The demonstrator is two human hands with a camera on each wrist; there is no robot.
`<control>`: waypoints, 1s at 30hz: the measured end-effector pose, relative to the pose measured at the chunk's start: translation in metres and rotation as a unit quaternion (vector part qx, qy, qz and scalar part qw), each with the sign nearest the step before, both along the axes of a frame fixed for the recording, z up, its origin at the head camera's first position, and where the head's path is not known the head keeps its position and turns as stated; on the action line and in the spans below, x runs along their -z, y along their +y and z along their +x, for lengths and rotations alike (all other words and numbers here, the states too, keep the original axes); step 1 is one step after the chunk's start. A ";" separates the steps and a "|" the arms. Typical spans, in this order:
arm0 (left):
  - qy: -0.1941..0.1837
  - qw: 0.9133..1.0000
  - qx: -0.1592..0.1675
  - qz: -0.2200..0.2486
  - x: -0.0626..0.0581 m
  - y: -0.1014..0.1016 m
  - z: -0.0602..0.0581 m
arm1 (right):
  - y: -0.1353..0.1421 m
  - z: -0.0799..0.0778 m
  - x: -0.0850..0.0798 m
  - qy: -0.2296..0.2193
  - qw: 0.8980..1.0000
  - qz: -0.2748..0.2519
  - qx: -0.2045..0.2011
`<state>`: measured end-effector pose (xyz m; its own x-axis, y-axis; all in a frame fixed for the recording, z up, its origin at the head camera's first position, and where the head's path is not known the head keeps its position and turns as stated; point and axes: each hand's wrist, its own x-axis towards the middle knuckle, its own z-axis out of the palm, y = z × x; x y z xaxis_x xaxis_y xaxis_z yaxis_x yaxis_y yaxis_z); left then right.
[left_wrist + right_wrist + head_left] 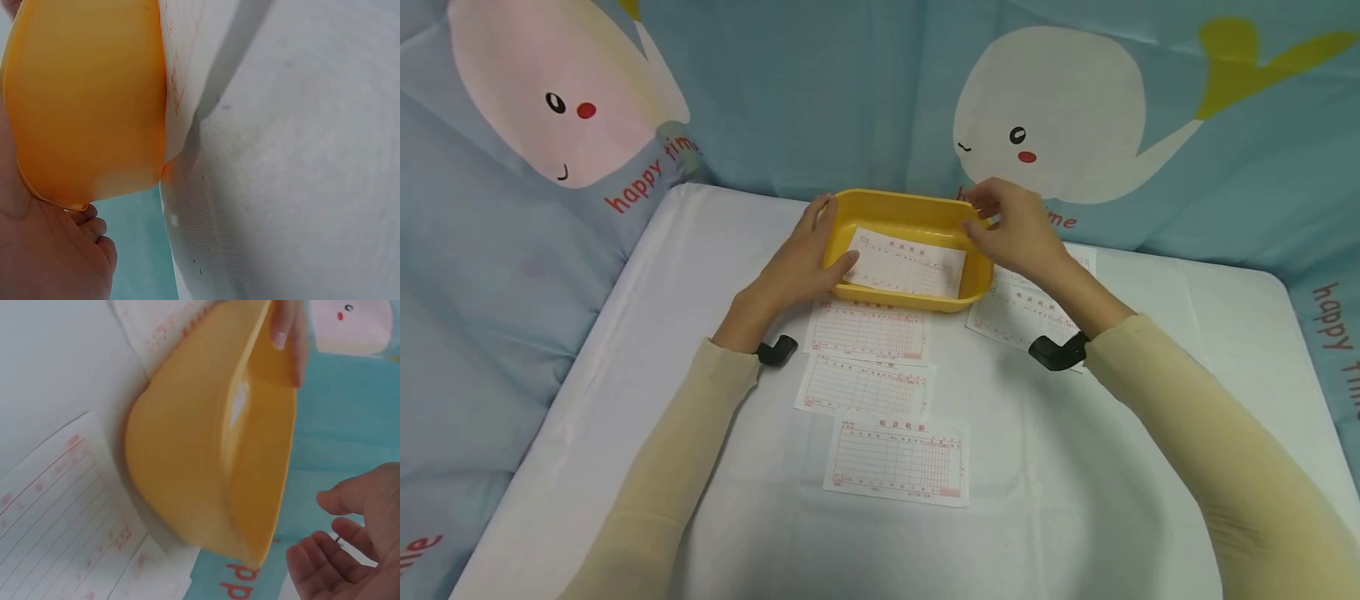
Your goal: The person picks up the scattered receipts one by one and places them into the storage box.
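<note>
A yellow plastic basin [917, 298] stands at the back of the white table, with a printed receipt slip [904, 263] lying inside it. My left hand [797, 260] grips the basin's left end, thumb over the rim and fingers along the outer side. In the left wrist view, the curled fingertips of that hand [69, 256] show by the rim. My right hand [1017, 225] hovers over the basin's right end. The right wrist view shows this hand [350, 540] apart from the rim, fingers loosely bent and holding nothing.
Three receipt slips [897, 462] run in a column in front of the basin. More slips [1026, 312] overlap to its right, under my forearm. Behind the table [1000, 533] hangs a blue cloth [820, 100] printed with whales. Black wrist mounts [1060, 352] sit at both cuffs.
</note>
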<state>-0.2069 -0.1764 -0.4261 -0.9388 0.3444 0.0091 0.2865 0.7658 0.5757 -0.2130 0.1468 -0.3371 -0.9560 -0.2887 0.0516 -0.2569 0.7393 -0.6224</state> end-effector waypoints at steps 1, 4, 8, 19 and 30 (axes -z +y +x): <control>-0.001 1.000 0.000 0.000 0.000 0.000 0.000 | 0.003 0.002 -0.001 0.006 1.000 0.003 -0.001; -0.006 1.000 -0.002 0.003 0.000 0.001 -0.001 | 0.014 0.010 -0.004 0.020 1.000 0.017 -0.003; -0.008 1.000 -0.002 0.007 0.000 0.002 -0.001 | 0.027 0.023 -0.007 0.034 0.999 0.037 0.003; -0.016 1.000 -0.003 0.013 -0.001 0.002 0.002 | 0.066 0.057 0.017 0.075 0.996 0.048 0.030; -0.013 1.000 -0.008 0.012 -0.003 0.001 0.003 | 0.099 0.083 0.050 0.047 0.995 0.022 0.084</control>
<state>-0.2044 -0.1755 -0.4232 -0.9442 0.3291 -0.0084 0.2584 0.7567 0.6005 -0.1302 0.2461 -0.3869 -0.9824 -0.1288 0.1350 -0.1832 0.8024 -0.5679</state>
